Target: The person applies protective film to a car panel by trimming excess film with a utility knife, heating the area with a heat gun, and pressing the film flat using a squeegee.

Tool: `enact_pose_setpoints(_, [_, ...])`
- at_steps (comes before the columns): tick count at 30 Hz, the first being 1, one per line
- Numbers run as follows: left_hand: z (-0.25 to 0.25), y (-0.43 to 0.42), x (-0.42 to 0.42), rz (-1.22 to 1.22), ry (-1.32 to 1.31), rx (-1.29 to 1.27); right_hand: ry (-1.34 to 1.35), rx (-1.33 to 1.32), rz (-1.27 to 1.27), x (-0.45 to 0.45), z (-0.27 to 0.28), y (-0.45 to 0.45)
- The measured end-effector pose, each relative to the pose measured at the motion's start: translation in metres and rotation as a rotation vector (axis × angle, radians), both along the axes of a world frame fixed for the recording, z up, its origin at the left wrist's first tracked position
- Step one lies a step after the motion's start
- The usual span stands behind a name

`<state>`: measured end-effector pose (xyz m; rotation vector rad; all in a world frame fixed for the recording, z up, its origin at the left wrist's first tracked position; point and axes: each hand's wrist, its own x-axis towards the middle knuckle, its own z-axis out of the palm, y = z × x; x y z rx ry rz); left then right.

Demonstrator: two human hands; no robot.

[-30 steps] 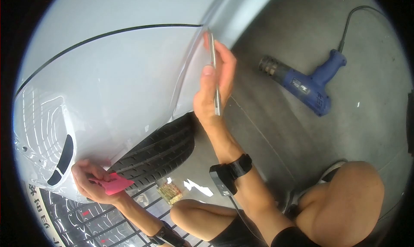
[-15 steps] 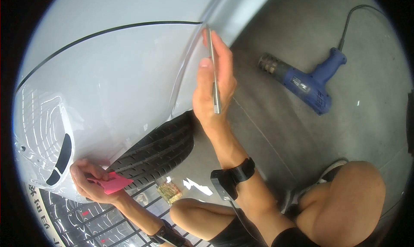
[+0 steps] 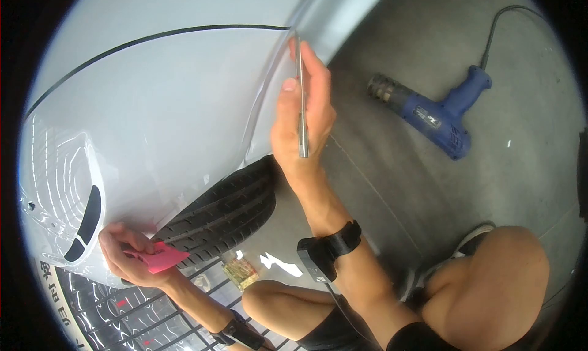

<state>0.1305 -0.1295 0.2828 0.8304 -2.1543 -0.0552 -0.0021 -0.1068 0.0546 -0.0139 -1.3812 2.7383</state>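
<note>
My right hand (image 3: 306,106) grips a slim silver utility knife (image 3: 303,127), its upper end close to where the dark panel gap (image 3: 184,29) meets the edge of the white car bodywork (image 3: 165,94). Whether the blade touches the surface cannot be made out. Lower left, my left hand (image 3: 125,256) is closed around a pink squeegee (image 3: 164,257), beside the lower body edge near the tyre (image 3: 226,210). A wrinkled, clear-looking film edge (image 3: 260,109) runs down the panel toward the wheel arch.
A blue heat gun (image 3: 432,115) lies on the grey floor (image 3: 380,198), its cable (image 3: 490,38) running to the upper right. A small patterned box (image 3: 240,272) sits near the tyre. My bent knees (image 3: 508,277) are at the lower right and bottom.
My right hand and the knife have tilted slightly, the knife's lower end shifting a little left and up. My left hand keeps the pink squeegee in nearly the same place.
</note>
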Motion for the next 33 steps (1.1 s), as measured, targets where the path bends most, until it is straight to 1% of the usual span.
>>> enact_pose_setpoints(8, [-0.002,0.002,-0.003,0.017,0.05,0.014,-0.009,0.04,0.001,0.002,0.002,0.0])
enact_pose_setpoints(11, [-0.001,0.001,-0.001,0.022,0.061,0.029,0.009,0.054,-0.016,0.002,-0.001,-0.004])
enact_pose_setpoints(13, [0.0,0.001,0.0,0.01,0.063,0.045,0.052,0.111,-0.059,0.003,-0.004,-0.007])
enact_pose_setpoints(16, [-0.001,0.002,-0.002,0.022,0.094,0.063,0.042,0.127,-0.081,0.003,-0.001,-0.01])
enact_pose_setpoints(29, [-0.002,0.003,-0.004,-0.001,0.049,0.02,-0.005,0.135,-0.056,0.003,0.006,-0.005])
enact_pose_setpoints(33, [-0.002,0.001,-0.001,0.014,0.045,0.0,-0.04,0.08,-0.039,0.005,0.01,-0.002])
